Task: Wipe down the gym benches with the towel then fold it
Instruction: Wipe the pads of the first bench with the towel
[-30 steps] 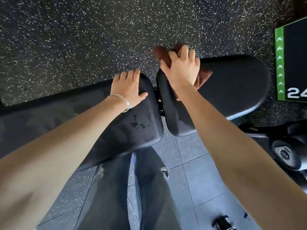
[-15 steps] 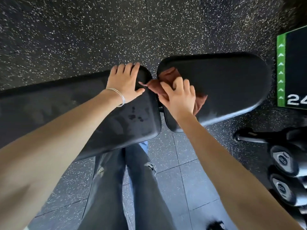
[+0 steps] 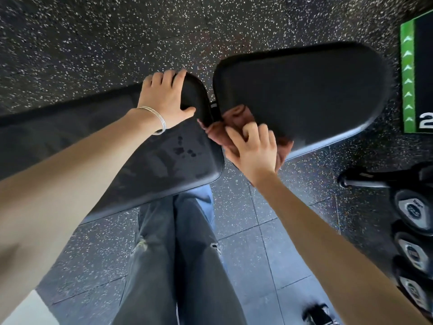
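Floor's that black rubber gym flooring with white speckles [image 3: 93, 43], laid in tiles. Far right there's a black panel with a green strip of white arrows [image 3: 407, 73] and a white "2". Below it sits a row of black hex dumbbells [image 3: 412, 212]. Faded ripped grey-blue jeans [image 3: 175, 266] down the middle.

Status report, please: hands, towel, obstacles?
Left hand rests on long black padded backrest. Right hand grips crumpled reddish-brown towel on black seat pad, near corner. Nothing blocking.
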`<state>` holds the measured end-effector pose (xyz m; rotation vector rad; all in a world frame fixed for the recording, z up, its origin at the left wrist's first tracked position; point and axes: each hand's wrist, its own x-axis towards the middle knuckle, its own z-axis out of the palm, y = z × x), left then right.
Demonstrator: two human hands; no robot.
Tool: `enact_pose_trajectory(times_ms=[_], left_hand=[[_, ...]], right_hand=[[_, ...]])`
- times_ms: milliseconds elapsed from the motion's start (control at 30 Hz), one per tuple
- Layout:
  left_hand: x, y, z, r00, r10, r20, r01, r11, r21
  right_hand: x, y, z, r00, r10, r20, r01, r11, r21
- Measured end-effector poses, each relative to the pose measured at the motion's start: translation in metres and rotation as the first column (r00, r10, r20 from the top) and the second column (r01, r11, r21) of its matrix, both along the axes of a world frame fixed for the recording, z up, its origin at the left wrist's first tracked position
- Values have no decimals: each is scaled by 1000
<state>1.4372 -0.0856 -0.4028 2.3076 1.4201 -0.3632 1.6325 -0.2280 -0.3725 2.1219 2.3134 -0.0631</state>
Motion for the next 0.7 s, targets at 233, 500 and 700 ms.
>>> enact_pose_trajectory(times_ms=[233, 500, 700], left_hand=[[5, 0, 3, 999, 3, -34, -4, 1000, -19], [8, -4, -5, 999, 45, -17, -45, 999, 20], [9, -2, -3, 999, 39, -36, -39, 999, 0]], right_hand=[[79, -12, 18, 998, -34, 51, 33, 999, 26], [115, 7, 18, 736, -676, -18, 666, 720, 196], [17, -26, -2, 927, -357, -116, 371, 919, 132]])
